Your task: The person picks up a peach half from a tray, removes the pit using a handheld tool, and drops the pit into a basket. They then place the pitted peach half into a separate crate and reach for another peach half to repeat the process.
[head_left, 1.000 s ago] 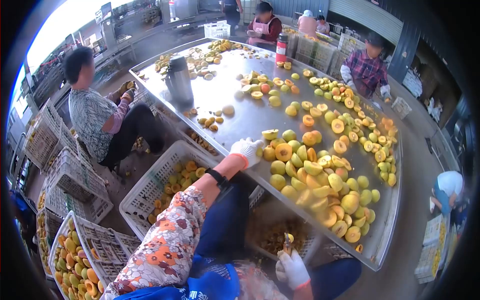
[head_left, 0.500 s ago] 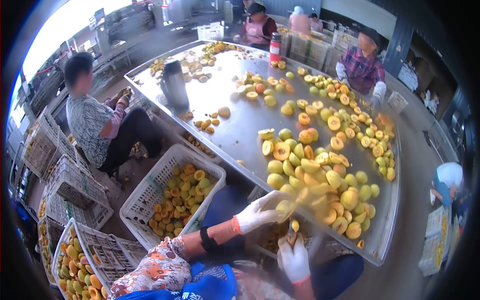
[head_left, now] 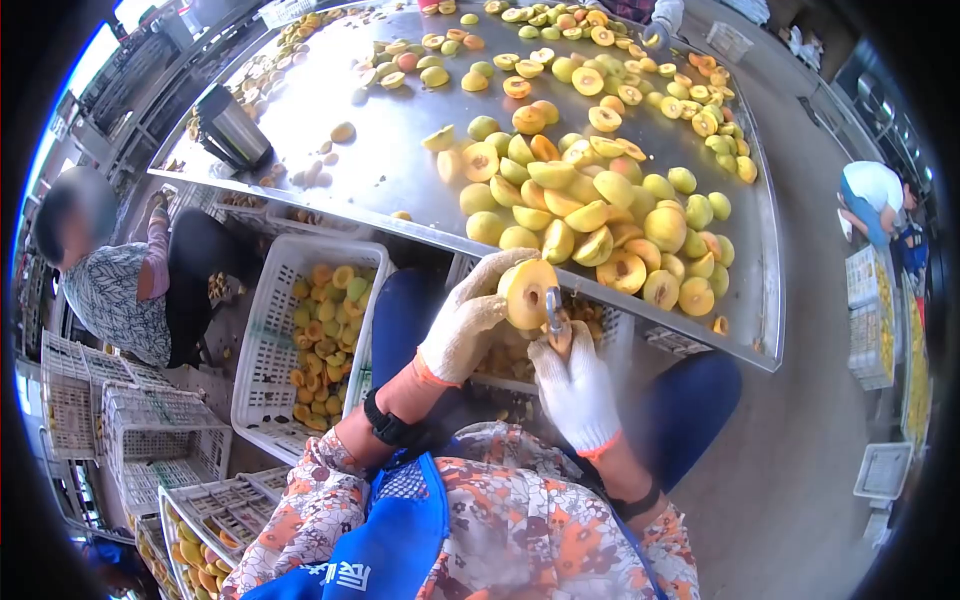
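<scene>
My left hand (head_left: 462, 325), in a white work glove, grips a peach half (head_left: 528, 292) with its cut face and dark pit hollow turned toward my right side. My right hand (head_left: 577, 395), also gloved, is closed around the handle of a small pitting tool (head_left: 554, 312). Its curved metal end meets the right part of the cut face, near the centre. Just beyond both hands, a heap of halved yellow peaches (head_left: 585, 200) lies along the near edge of the metal table (head_left: 390, 205). Below my hands, a crate (head_left: 617, 335) holding fruit scraps is partly hidden.
A white crate of peach halves (head_left: 262, 335) stands left of my knees. More crates (head_left: 165, 430) are stacked farther left, near a seated person (head_left: 120, 290). A steel flask (head_left: 230, 130) stands at the table's left edge. Another person (head_left: 872, 200) bends over at the right.
My left hand has drawn back from the heap's edge and now holds a peach half against the tool in my right hand. The camera view has tilted downward.
</scene>
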Demonstrator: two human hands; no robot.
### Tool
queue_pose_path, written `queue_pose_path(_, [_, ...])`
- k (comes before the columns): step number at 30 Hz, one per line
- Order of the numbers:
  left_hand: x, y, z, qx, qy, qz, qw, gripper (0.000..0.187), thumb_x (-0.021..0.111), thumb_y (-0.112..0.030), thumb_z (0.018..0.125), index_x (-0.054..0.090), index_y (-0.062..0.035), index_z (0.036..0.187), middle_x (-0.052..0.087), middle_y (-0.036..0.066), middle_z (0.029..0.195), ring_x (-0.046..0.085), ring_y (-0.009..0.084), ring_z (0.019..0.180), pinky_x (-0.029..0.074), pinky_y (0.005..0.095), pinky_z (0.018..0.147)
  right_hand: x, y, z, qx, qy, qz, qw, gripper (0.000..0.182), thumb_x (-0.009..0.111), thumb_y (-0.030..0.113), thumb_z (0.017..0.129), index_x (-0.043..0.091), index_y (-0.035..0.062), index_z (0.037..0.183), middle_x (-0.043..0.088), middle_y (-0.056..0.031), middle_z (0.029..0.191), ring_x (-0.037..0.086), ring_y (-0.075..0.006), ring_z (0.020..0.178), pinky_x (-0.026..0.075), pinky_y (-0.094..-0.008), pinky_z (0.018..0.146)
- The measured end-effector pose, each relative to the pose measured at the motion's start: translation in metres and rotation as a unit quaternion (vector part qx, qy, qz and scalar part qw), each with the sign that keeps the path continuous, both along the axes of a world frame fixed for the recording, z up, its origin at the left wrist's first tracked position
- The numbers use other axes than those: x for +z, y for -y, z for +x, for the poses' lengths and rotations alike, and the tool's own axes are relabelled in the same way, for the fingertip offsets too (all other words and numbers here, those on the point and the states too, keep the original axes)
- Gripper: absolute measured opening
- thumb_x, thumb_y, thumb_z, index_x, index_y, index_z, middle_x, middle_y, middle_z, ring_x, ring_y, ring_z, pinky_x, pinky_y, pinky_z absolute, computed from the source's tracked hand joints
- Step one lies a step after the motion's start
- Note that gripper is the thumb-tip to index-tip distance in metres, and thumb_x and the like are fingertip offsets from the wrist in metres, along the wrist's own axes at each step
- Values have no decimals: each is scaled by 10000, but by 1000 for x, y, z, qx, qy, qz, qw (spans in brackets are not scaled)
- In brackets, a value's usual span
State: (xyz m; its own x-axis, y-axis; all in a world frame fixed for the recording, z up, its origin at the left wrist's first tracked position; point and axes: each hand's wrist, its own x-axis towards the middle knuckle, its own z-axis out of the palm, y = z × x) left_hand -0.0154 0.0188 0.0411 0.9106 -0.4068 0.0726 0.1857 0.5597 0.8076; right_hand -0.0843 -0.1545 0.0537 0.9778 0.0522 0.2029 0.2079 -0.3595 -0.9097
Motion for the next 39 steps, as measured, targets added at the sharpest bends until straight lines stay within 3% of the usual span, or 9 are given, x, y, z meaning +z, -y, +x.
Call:
queue_pose_path(15, [2,6,-12,47,137,193,970,816,739,-90,835,344,30,1539,413,124,1538,391,243,1453,273,392,1229,-13,7,-1,3,48,-68,997,250,650,99,971,491,-4,1135,657,-305,847,669,-492,833,539,-487,587])
queue_pose_path(25, [3,5,-15,50,182,305,934,713,738,-21,841,413,-1,1475,512,96,1420,502,201,1333,401,365,1139,-19,10,-4,-23,-70,-38,997,349,643,191,987,491,-33,1207,658,-306,807,661,-511,803,525,-511,606])
queue_pose_path(28, [15,4,-16,57,221,364,903,737,767,-131,851,423,-15,1492,562,129,1368,550,208,1293,441,354,1097,-39,21,-2,46,37,-32,998,410,613,191,1003,483,-58,1301,658,-283,914,658,-472,764,535,-483,678])
queue_pose_path(29, [19,5,-17,54,231,376,896,729,758,-125,860,417,-25,1497,578,128,1361,564,209,1281,453,354,1085,-50,24,-3,37,-169,99,980,449,625,210,1009,475,-37,1354,662,-211,974,672,-340,749,535,-421,666])
queue_pose_path(31, [8,6,-16,41,226,346,910,755,747,-107,860,378,-30,1514,558,124,1388,545,207,1302,441,349,1099,-24,24,-1,37,-332,236,913,387,615,211,1018,506,27,1341,647,-61,909,633,-177,723,526,-322,679])
queue_pose_path(33, [7,4,-12,19,218,337,916,756,740,-110,867,362,-33,1517,534,119,1410,520,200,1321,424,351,1116,-19,25,5,36,-333,249,909,329,607,201,1017,528,53,1300,617,-5,815,609,-157,685,525,-308,686])
queue_pose_path(35, [4,0,-6,6,234,344,909,740,732,-128,884,358,-37,1516,512,115,1427,496,194,1336,410,351,1126,-3,23,3,23,-364,243,899,297,605,193,1011,536,55,1265,596,-8,749,602,-163,669,536,-326,703])
queue_pose_path(38, [-13,2,10,-56,197,267,942,716,729,-184,914,354,-43,1508,477,112,1443,475,195,1341,402,346,1127,-31,18,3,11,-263,68,962,314,617,213,997,526,27,1233,634,-107,758,660,-265,684,546,-410,708])
queue_pose_path(39, [-16,9,8,-23,159,270,949,554,675,-226,980,442,-44,1449,551,89,1357,526,186,1279,432,333,1083,-54,24,3,44,-173,-9,984,317,619,216,993,522,15,1218,644,-139,806,656,-289,722,535,-418,719])
